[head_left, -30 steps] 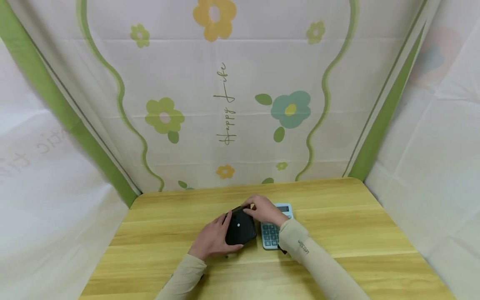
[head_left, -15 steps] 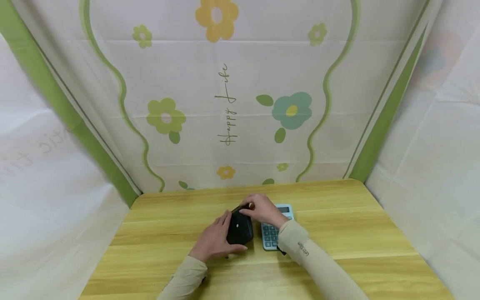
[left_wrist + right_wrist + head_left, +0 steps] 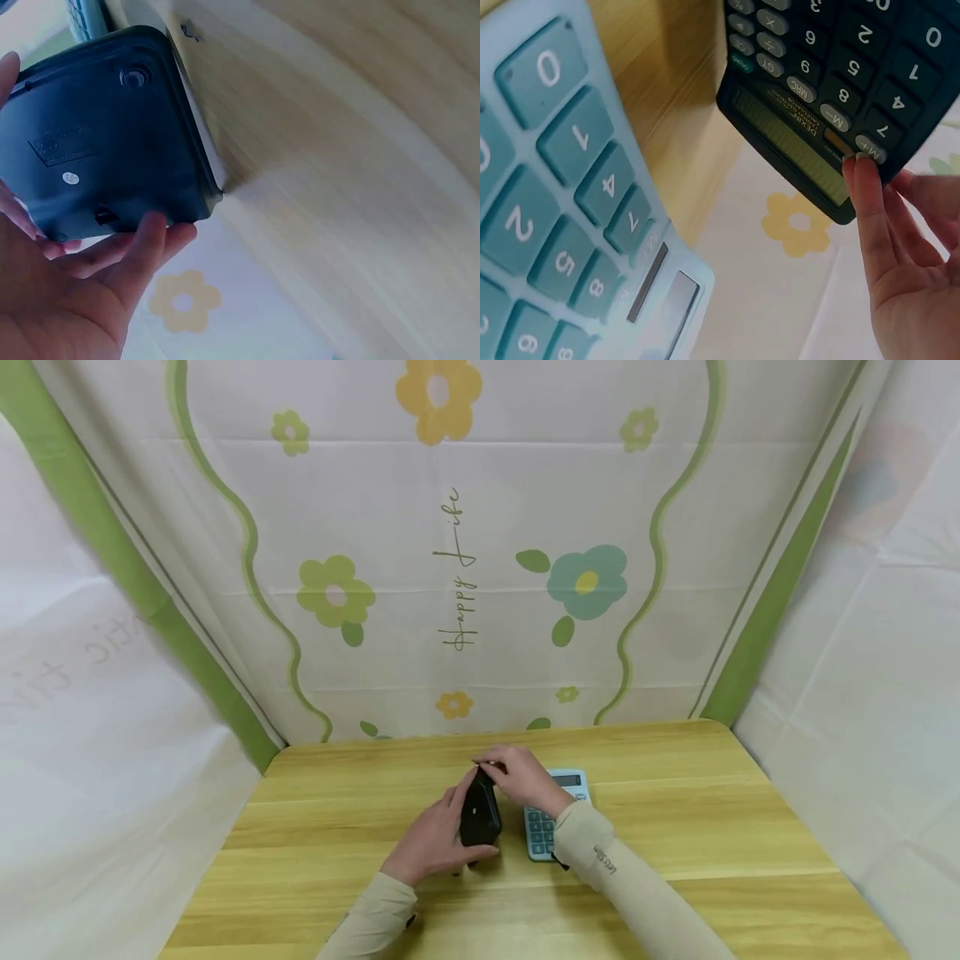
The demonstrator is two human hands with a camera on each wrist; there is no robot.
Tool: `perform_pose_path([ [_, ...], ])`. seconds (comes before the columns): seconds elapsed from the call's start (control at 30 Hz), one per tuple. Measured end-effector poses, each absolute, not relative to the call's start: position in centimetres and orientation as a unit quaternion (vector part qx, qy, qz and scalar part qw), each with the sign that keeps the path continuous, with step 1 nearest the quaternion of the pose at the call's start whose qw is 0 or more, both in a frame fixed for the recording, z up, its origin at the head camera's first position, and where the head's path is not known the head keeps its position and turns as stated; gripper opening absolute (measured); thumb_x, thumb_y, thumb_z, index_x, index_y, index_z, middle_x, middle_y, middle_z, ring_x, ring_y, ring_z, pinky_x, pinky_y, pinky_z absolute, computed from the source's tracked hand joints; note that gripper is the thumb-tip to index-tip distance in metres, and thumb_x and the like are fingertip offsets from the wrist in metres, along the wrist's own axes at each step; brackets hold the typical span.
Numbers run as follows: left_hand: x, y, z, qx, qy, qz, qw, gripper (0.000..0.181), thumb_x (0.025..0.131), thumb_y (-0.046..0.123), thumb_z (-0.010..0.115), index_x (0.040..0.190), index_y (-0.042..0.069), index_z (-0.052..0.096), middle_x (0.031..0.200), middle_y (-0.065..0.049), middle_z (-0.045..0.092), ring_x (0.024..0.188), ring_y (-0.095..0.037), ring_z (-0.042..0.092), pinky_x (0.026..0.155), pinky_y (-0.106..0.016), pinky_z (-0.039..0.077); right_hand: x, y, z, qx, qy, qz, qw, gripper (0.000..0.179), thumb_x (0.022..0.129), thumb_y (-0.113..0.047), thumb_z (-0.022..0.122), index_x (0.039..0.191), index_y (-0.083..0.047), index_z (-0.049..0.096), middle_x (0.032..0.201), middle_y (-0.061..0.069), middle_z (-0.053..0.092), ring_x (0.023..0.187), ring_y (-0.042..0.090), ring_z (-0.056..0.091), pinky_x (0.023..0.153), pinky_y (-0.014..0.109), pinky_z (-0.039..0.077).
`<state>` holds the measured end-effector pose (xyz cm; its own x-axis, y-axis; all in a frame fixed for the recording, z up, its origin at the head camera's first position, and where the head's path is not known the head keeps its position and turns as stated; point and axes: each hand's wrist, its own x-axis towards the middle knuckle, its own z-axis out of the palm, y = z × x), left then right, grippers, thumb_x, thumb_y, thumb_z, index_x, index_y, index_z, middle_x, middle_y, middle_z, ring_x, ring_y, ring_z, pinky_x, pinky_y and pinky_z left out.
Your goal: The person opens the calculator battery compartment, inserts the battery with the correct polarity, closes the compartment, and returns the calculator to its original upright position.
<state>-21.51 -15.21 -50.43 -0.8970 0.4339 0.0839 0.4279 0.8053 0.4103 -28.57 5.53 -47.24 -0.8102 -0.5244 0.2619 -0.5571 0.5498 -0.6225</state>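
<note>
A black calculator (image 3: pixel 480 818) stands steeply tilted on the table between both hands. Its back, with a small white sticker (image 3: pixel 70 178), faces the left wrist camera; its keys and display show in the right wrist view. My left hand (image 3: pixel 431 843) grips it by the edges, thumb at the near end and fingers at the far end. With thumb and fingers, my right hand (image 3: pixel 525 777) pinches the far corner beside the M+ key. Just to the right lies a light blue calculator (image 3: pixel 540 835), face up, partly covered by the right wrist in the head view.
The wooden table (image 3: pixel 675 827) extends on both sides of the hands. Behind it hangs a white curtain (image 3: pixel 390 510) printed with flowers, and more white cloth closes in both sides. A small dark mark (image 3: pixel 190 31) shows on the tabletop near the black calculator.
The black calculator has turned more onto its edge, so its back looks narrower from the head. Both hands have kept hold of it, the right shifting slightly left. The blue calculator stays put.
</note>
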Motion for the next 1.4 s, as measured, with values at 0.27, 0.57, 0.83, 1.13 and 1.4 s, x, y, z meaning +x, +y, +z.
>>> perform_pose_path([
  [0.27,-21.9,-16.0,-50.7,0.235,0.940,0.247,0.021,0.110,0.083,0.064,0.079,0.166,0.043,0.009,0.154,-0.021,0.045,0.076,-0.017,0.066,0.075,-0.044,0.059,-28.8,6.1,-47.8,0.304,-0.850,0.429,-0.030,0.042,0.108,-0.001,0.049,0.146,-0.014,0.061,0.143,0.010,0.061,0.102,0.017,0.074,0.083,0.025,0.060],
  [0.57,-21.6,-16.8,-50.5,0.237,0.934,0.267,0.011,0.111,0.086,0.058,0.079,0.168,0.031,0.009,0.160,-0.023,0.040,0.114,-0.038,0.069,0.088,-0.051,0.060,-28.9,6.3,-48.3,0.312,-0.866,0.384,-0.066,0.059,0.106,0.002,0.050,0.160,-0.020,0.041,0.165,0.010,0.040,0.134,0.032,0.060,0.101,0.041,0.057],
  [0.83,-21.5,-17.4,-50.8,0.231,0.921,0.312,0.037,0.115,0.088,0.057,0.078,0.168,0.022,0.004,0.167,-0.022,0.028,0.139,-0.043,0.053,0.107,-0.056,0.051,-28.5,6.1,-48.6,0.319,-0.861,0.379,-0.112,0.073,0.107,-0.005,0.052,0.167,-0.031,0.019,0.170,0.009,0.030,0.141,0.037,0.052,0.105,0.048,0.054],
  [1.13,-21.3,-17.9,-51.0,0.215,0.891,0.391,0.086,0.113,0.092,0.054,0.075,0.167,0.017,-0.001,0.167,-0.021,0.029,0.150,-0.038,0.039,0.119,-0.051,0.040,-28.6,6.4,-49.3,0.316,-0.878,0.336,-0.126,0.071,0.108,-0.016,0.057,0.167,-0.032,0.020,0.170,0.008,0.028,0.144,0.035,0.048,0.113,0.053,0.046],
  [1.4,-21.2,-18.2,-50.8,0.205,0.881,0.416,0.097,0.111,0.093,0.046,0.077,0.167,0.019,0.000,0.163,-0.027,0.034,0.146,-0.046,0.042,0.116,-0.059,0.040,-28.4,6.4,-49.2,0.330,-0.880,0.316,-0.126,0.066,0.108,-0.020,0.056,0.166,-0.029,0.026,0.172,0.008,0.022,0.141,0.034,0.052,0.110,0.051,0.050],
])
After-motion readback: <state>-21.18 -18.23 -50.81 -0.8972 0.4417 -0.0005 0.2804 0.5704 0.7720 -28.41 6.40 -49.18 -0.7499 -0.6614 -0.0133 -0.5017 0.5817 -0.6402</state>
